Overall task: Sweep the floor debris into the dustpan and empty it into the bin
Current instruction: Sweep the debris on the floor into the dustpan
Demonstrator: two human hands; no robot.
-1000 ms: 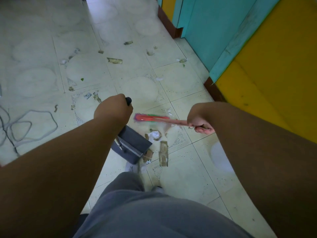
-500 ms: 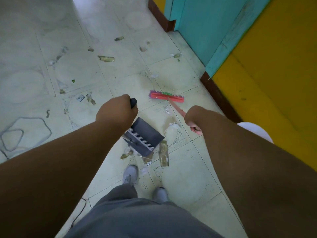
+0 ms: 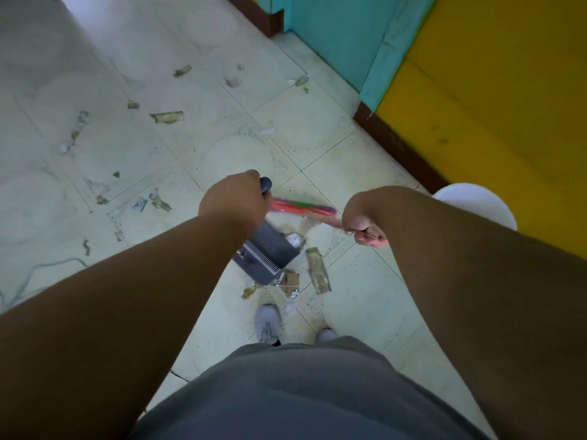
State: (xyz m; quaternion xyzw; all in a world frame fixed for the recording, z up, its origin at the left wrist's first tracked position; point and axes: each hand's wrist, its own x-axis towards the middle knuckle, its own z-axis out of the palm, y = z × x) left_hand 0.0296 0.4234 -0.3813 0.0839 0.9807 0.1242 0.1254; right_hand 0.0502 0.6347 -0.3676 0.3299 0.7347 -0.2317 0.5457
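From the head view, my left hand (image 3: pixel 235 201) is wrapped tight around the dustpan's black handle, its tip poking out above my knuckles. I hold the dustpan (image 3: pixel 266 252) at centre frame, tilted, its combed edge facing my shoes, so scraps can be pushed up into it. A white crumple already lies in the pan.

My right hand (image 3: pixel 362 223) is fisted on the pink handle of the brush (image 3: pixel 301 208), whose head lies just above the pan, between my hands, placed to drag litter back toward the pan's mouth.

Brown scraps (image 3: pixel 317 274) lie just below the pan, near my shoes, not yet in. More debris (image 3: pixel 168 117) is scattered well apart at upper left. The white rim at the right edge may be the bin (image 3: pixel 476 201); I cannot tell for sure.
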